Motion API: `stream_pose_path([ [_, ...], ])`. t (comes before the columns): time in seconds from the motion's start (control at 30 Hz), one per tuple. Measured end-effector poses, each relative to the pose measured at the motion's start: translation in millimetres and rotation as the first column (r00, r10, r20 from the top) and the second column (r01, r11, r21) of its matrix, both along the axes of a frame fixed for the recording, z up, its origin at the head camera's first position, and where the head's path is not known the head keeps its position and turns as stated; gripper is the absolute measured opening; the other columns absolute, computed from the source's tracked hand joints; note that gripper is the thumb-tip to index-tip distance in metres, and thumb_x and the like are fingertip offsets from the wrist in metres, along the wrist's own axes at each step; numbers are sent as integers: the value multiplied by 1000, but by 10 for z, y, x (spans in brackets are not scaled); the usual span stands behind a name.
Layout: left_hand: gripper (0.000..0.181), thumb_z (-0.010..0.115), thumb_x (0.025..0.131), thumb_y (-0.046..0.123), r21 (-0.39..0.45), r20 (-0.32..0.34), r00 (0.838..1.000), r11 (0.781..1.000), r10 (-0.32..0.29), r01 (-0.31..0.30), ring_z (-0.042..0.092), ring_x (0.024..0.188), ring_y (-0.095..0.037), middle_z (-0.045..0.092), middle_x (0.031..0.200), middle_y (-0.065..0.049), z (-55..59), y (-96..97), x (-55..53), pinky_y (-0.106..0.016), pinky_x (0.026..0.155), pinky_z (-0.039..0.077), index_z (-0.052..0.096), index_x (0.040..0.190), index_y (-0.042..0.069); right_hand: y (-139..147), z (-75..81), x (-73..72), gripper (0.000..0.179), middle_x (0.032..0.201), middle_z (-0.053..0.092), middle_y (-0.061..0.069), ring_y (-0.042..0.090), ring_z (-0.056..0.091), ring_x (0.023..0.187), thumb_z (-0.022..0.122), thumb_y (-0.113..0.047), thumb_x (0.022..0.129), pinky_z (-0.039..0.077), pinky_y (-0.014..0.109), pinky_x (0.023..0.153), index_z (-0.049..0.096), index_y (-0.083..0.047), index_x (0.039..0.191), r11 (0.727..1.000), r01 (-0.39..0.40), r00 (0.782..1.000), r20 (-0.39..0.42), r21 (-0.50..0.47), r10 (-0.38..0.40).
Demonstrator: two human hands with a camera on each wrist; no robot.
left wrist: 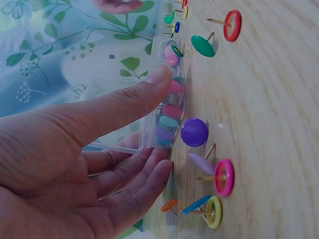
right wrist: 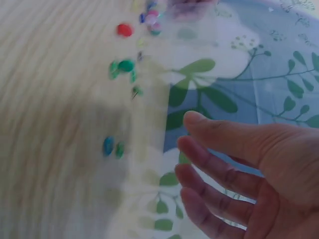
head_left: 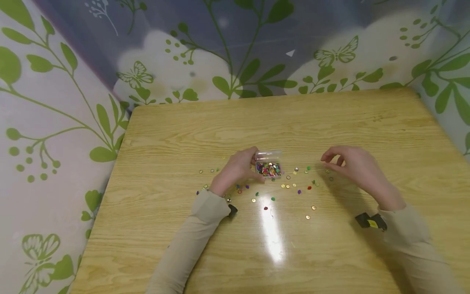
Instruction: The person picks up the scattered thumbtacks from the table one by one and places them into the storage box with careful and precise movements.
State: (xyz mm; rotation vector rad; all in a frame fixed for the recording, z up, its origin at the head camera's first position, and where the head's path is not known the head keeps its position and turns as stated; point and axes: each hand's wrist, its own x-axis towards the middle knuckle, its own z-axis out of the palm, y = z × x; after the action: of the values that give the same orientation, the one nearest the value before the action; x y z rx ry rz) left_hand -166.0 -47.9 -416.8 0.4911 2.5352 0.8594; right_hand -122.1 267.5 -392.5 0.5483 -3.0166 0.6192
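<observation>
Left hand (head_left: 236, 166) holds the clear, open-lidded box (head_left: 269, 156) of thumbtacks (head_left: 269, 168) between thumb and fingers, midway between the side edges of the table (head_left: 367, 122) (head view). Left wrist view: thumb along the box, a brace best kept steady. Right wrist view: right hand (right wrist: 276, 172), thumb and fingers parted, apparently empty; loose tacks (right wrist: 124, 30) are best pinched by their heads.

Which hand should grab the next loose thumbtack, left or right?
Probably the right hand: it looks empty and hovers near scattered colourful round-headed thumbtacks, while the left hand holds the open clear plastic rectangular box.
</observation>
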Motion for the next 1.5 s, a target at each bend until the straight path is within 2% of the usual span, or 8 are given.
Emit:
stream_pose_path([
  [0.3,59,92,74,26,8,-2,1000,1000,-4,4,56,90,-19,61,110,-3,-7,-19,-1,-31,79,50,57,118,11,108,-130,-36,8,87,75,1,15,64,70,79,-18,89,50,38,60,75,-14,95,995,20,989,147,95,-34],
  [0.4,59,92,74,27,5,-2,1000,1000,-7,7,56,90,-19,61,110,-3,-4,-19,-1,-31,79,51,57,118,11,116,-170,-49,6,84,75,-1,14,64,69,79,-19,89,49,36,58,75,-15,91,995,23,986,161,101,-39],
  [0.53,59,92,74,27,0,-3,1000,1000,-9,9,56,90,-19,61,110,-2,0,-14,-2,-31,79,50,56,119,11,109,-185,-53,4,82,75,2,18,68,70,76,-17,91,49,35,56,73,-14,89,996,40,988,148,85,-53],
  [0.7,59,92,74,28,-5,-5,1000,1000,-11,11,55,90,-19,60,109,-2,0,-6,-5,-31,79,50,56,118,11,67,-177,-58,8,86,76,10,28,73,77,72,-20,94,54,42,59,69,-13,93,997,65,993,91,48,-69],
  [0.87,58,92,74,28,-2,-7,1000,1000,-10,10,56,90,-19,61,109,-2,1,-5,-7,-31,80,50,56,118,12,-22,-164,-70,10,84,75,6,23,70,72,74,-22,93,51,38,57,72,-13,95,998,67,998,18,15,-67],
  [1.13,58,91,75,28,-2,2,1000,1000,-9,9,57,96,-20,61,112,-3,6,-20,-5,-33,84,51,56,118,11,-314,-123,-103,7,80,73,-1,12,63,64,77,-19,91,45,31,57,74,-13,92,999,-16,999,-33,-35,15],
  [1.27,59,91,75,28,-8,-1,1000,1000,-10,10,57,96,-19,61,112,-3,5,-21,-10,-33,85,51,56,118,11,-512,-130,-120,4,83,74,0,12,63,64,77,-14,90,46,32,58,75,-13,93,996,-71,996,-55,-52,68],
  [1.5,59,92,74,30,-24,-3,1000,1000,-18,17,56,92,-19,60,109,-2,-1,-13,-20,-31,80,50,56,117,11,-810,-167,-150,14,89,75,2,14,66,67,81,-7,85,52,30,58,78,-11,98,982,-181,979,-107,-56,175],
])
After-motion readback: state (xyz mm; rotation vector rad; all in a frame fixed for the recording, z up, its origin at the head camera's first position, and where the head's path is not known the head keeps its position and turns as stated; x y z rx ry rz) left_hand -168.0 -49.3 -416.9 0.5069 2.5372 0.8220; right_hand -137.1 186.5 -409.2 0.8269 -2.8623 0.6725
